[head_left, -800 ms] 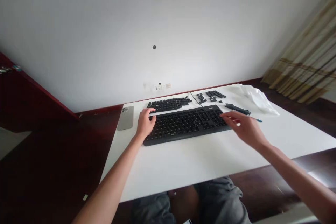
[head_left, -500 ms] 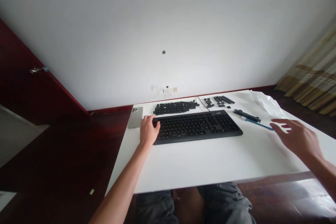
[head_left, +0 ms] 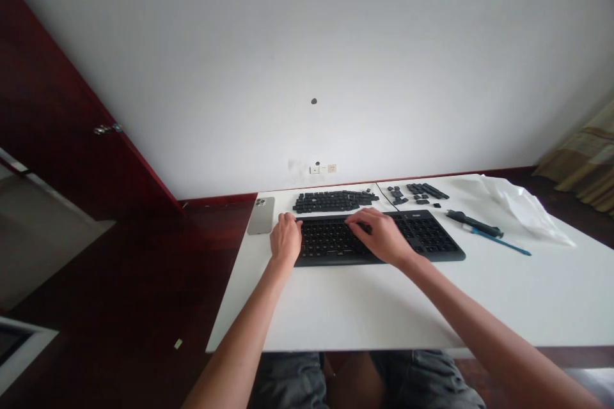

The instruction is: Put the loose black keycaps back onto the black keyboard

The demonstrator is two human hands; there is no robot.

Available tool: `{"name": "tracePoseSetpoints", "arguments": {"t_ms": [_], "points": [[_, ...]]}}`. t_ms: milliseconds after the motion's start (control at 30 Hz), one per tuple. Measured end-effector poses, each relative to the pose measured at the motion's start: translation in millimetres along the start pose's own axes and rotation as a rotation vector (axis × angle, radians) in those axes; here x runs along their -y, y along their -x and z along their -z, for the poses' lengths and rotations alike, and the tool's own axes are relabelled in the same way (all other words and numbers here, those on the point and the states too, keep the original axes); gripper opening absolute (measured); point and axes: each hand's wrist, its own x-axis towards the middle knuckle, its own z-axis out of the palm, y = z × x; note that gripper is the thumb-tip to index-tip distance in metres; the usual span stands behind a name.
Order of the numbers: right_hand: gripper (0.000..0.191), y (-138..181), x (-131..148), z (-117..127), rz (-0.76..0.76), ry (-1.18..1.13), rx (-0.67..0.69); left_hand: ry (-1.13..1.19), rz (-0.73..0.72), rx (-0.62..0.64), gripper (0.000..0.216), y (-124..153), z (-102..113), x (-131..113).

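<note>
A black keyboard (head_left: 330, 261) with its keycaps off, bare key sockets showing, lies on the white table (head_left: 364, 313). My left hand (head_left: 286, 238) is closed around the keyboard's left end, thumb at the near keys. Over the middle of the keyboard, my right hand (head_left: 381, 235) has its thumb and fingers bent together in a pinch; whatever may be between them is hidden. Loose black keycaps (head_left: 330, 201) are laid in rows behind the keyboard, and a smaller group of keycaps (head_left: 426, 190) lies behind its right part.
A grey phone (head_left: 261, 217) lies left of the keyboard. To the right are a black-handled tool (head_left: 474, 223), a slim blue stick (head_left: 503, 243) and crumpled white plastic (head_left: 527, 208). A cable (head_left: 386, 195) runs back toward the wall sockets (head_left: 323, 169).
My right hand has moved left from beside the blue stick to over the keyboard's middle, its fingers now drawn together. My left hand stays on the keyboard's left end. The view has shifted slightly.
</note>
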Motion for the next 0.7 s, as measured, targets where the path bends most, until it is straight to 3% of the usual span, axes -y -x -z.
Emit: {"name": "tracePoseSetpoints", "arguments": {"t_ms": [167, 300, 467, 700], "points": [[0.016, -85.8, 19.9, -85.1, 0.082, -0.08, 0.089, 0.045, 0.053, 0.029, 0.02, -3.8, -5.1, -1.6], [0.015, -115.3, 15.4, -123.1, 0.09, -0.137, 0.113, 0.179, 0.067, 0.018, 0.012, -6.3, -10.9, 8.6], [0.017, -113.4, 9.0, -131.1, 0.084, -0.253, 0.119, 0.543, 0.043, -0.049, 0.009, -15.1, -13.3, 31.9], [0.02, -103.9, 5.7, -121.6, 0.13, -0.422, 0.212, 1.14, 0.235, -0.008, 0.031, -25.6, -15.1, 45.6]]}}
